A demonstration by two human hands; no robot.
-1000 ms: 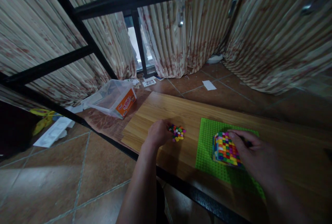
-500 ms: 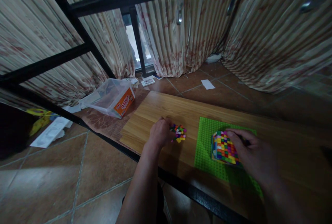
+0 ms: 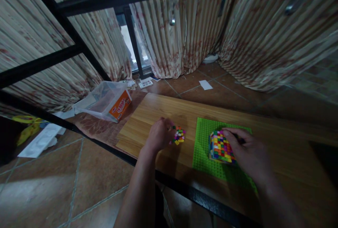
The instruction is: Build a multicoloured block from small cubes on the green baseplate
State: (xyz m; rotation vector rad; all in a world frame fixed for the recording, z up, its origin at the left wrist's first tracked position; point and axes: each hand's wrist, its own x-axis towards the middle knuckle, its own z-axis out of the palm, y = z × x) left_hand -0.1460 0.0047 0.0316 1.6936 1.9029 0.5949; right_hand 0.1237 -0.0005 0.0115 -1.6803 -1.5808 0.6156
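A block built of many small coloured toy bricks (image 3: 220, 147) stands on a green studded baseplate (image 3: 202, 150). At its right top edge is my right hand (image 3: 246, 150), thumb and forefinger pressed together. Anything between these fingertips is too small or hidden to make out. Left of the baseplate lies a little heap of loose toy bricks (image 3: 180, 135) on the wooden board (image 3: 148, 115). My left hand (image 3: 160, 134) rests at the left side of that heap with curled fingers. Its fingertips are partly hidden, and I cannot make out what they hold.
A clear plastic bin (image 3: 105, 97) with an orange label stands at the board's far left. Black metal bars (image 3: 76, 45) cross the view before striped curtains (image 3: 163, 38). White paper (image 3: 206, 84) lies on the tiled floor (image 3: 50, 175) behind the board.
The whole view has shifted a little, so things sit farther left. My left hand stays by the loose bricks and my right hand at the block's top edge.
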